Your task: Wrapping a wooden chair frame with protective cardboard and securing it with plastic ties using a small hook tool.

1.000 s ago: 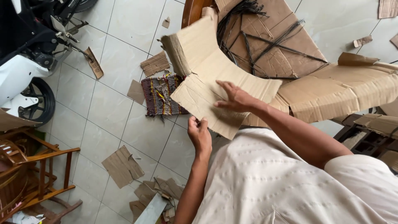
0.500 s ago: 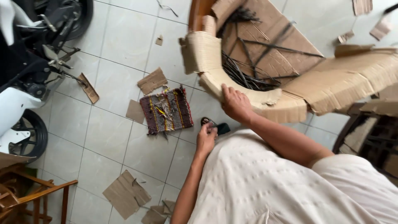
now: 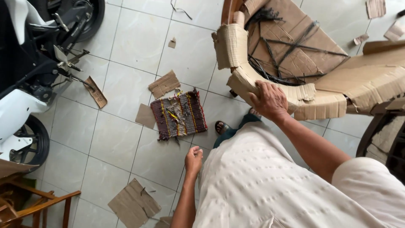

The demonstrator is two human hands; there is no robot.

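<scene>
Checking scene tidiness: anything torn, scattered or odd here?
Yes. The cardboard wrap under the right hand is torn and ragged, exposing black straps. Cardboard scraps litter the tiled floor around a small woven mat. The left hand hangs free.

Tiled floor (image 3: 126, 38): woven mat (image 3: 179, 114), cardboard scraps (image 3: 163, 83), motorbike (image 3: 38, 67), wood chair (image 3: 29, 202)

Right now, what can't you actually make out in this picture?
All in the head view:
- Right hand: its palm side is pressed onto the cardboard wrapping, so the grip is hidden.
- Left hand: curled, and whether it holds anything cannot be told.
- Sandalled foot: mostly hidden by the shirt.
- Motorcycle: cut off by the left edge.
</scene>
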